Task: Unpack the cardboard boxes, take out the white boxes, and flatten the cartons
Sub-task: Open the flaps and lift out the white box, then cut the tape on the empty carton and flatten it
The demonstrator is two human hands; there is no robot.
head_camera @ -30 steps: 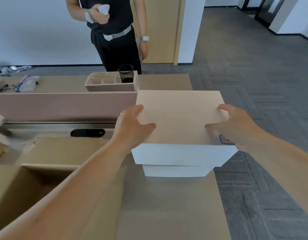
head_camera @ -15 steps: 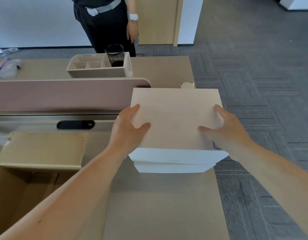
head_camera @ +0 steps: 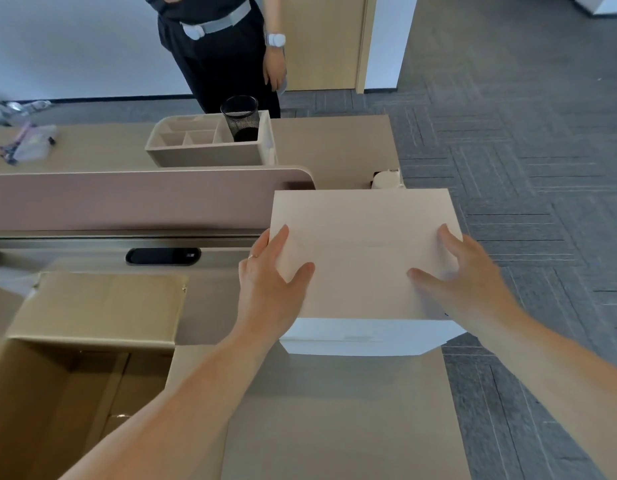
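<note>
A white box (head_camera: 362,251) with a flat pale lid sits at the right end of the desk (head_camera: 334,427), stacked on a second white box (head_camera: 355,348), of which only a thin front strip shows. My left hand (head_camera: 269,282) grips the top box's left edge, thumb on the lid. On the right edge my right hand (head_camera: 462,282) grips it the same way. An open cardboard carton (head_camera: 92,306) stands at my left, its far flap folded out and its inside mostly in shadow.
A pink divider panel (head_camera: 127,199) runs across behind the desk. Beyond it stand a beige organiser tray (head_camera: 210,154) with a black mesh cup (head_camera: 241,116), and a person (head_camera: 224,64). The desk's right edge drops to grey carpet (head_camera: 525,202).
The top white box has come down onto the lower one, so less of the lower box shows. Both hands keep their hold. The person behind has lowered an arm.
</note>
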